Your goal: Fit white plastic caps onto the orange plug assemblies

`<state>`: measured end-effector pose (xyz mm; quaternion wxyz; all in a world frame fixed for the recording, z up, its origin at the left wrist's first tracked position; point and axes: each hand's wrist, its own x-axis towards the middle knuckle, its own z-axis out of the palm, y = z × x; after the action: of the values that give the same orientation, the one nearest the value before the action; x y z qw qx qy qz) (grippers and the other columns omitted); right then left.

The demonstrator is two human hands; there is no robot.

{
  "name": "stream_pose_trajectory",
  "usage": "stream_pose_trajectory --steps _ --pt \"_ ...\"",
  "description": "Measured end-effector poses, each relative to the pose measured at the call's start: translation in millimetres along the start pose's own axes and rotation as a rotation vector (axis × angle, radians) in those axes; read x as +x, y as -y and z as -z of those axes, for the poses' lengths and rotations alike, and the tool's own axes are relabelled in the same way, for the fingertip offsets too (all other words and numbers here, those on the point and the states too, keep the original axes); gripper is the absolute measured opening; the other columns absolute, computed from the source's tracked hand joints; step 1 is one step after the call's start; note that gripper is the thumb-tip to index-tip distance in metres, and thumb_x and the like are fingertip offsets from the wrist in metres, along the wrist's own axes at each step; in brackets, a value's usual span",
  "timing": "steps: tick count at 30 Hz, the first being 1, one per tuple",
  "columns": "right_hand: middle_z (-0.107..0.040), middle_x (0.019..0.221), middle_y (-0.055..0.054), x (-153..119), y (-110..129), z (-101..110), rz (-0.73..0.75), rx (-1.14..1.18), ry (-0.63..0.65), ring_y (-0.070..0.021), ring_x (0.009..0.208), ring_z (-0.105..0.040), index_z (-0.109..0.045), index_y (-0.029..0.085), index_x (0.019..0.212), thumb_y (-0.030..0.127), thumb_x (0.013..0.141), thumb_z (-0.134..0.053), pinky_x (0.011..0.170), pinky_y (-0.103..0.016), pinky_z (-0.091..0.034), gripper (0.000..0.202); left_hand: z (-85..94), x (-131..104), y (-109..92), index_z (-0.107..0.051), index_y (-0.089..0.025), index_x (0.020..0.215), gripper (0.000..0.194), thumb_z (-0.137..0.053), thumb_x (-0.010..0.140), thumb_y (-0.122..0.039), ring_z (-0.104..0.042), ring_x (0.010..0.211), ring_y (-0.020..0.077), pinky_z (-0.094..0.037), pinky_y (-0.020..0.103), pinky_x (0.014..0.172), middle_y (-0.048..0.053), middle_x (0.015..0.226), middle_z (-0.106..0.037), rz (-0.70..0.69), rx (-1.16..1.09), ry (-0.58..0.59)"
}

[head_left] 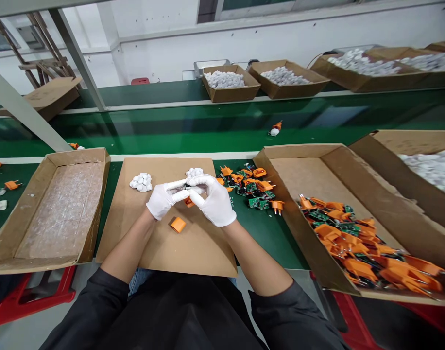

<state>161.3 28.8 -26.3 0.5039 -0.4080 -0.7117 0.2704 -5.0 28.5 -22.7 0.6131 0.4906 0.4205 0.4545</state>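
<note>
My left hand (166,198) and my right hand (215,201), both in white gloves, meet above a flat cardboard sheet (135,233). Their fingers are pinched together around a small part mostly hidden by the gloves. Just under the fingertips shows an orange plug piece (189,201); whether it hangs from the held part or lies on the sheet I cannot tell. Nearer to me rests an orange plug housing (178,224). A cluster of small white pieces (141,182) sits left of my hands, and another white cluster (194,172) lies just behind them.
Orange plugs with green circuit boards (257,187) are heaped right of the sheet. More fill part of a cardboard box (299,253) at right. An open cardboard tray (58,214) stands at left. Beyond runs a green belt (179,131), with boxes of white pieces (226,80) behind.
</note>
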Motion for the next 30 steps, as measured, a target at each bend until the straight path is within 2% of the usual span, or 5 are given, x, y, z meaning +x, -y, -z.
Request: stream_pose_trajectory --steps 5,12,20,24,30 --pt "-0.072 0.109 -0.007 6 2 16 0.143 0.023 0.052 -0.0254 0.110 -0.065 -0.067 0.025 0.103 0.029 0.080 -0.070 0.096 -0.045 -0.054 0.023 1.0 2 2 -0.071 -0.019 0.115 0.055 -0.081 0.064 -0.036 -0.060 0.121 0.0292 -0.043 0.046 0.111 0.007 0.123 -0.069 -0.070 -0.044 0.011" --pt "-0.076 0.094 -0.004 1 1 13 0.238 -0.137 -0.089 -0.0222 0.093 -0.071 -0.074 0.029 0.096 0.026 0.084 -0.068 0.088 -0.040 -0.058 0.014 2.5 0 -1 -0.071 -0.022 0.114 0.050 -0.079 0.066 -0.035 -0.059 0.121 0.0271 -0.045 0.043 0.109 0.006 0.125 -0.068 -0.125 0.063 0.000" --pt "-0.072 0.093 -0.004 1 -5 15 0.319 -0.142 0.020 -0.0219 0.092 -0.069 -0.073 0.033 0.107 0.033 0.091 -0.059 0.082 -0.040 -0.060 0.022 4.5 -1 -2 -0.070 -0.023 0.116 0.050 -0.078 0.068 -0.036 -0.062 0.117 0.0267 -0.050 0.041 0.103 0.007 0.124 -0.068 -0.173 0.117 0.068" --pt "-0.068 0.110 -0.006 3 -4 17 0.252 -0.001 0.043 -0.0236 0.109 -0.065 -0.068 0.033 0.117 0.039 0.094 -0.051 0.095 -0.044 -0.056 0.029 -1.7 -4 -1 -0.060 -0.024 0.131 0.057 -0.072 0.077 -0.036 -0.050 0.133 0.0264 -0.044 0.038 0.111 0.007 0.143 -0.055 -0.215 0.010 0.013" --pt "-0.064 0.117 -0.010 5 1 7 0.115 -0.068 -0.046 -0.0267 0.111 -0.062 -0.064 0.029 0.119 0.043 0.082 -0.068 0.096 -0.048 -0.054 0.039 -10.8 -2 11 -0.063 -0.023 0.125 0.046 -0.066 0.083 -0.041 -0.049 0.134 0.0271 -0.039 0.043 0.115 0.008 0.139 -0.058 -0.270 -0.195 0.040"
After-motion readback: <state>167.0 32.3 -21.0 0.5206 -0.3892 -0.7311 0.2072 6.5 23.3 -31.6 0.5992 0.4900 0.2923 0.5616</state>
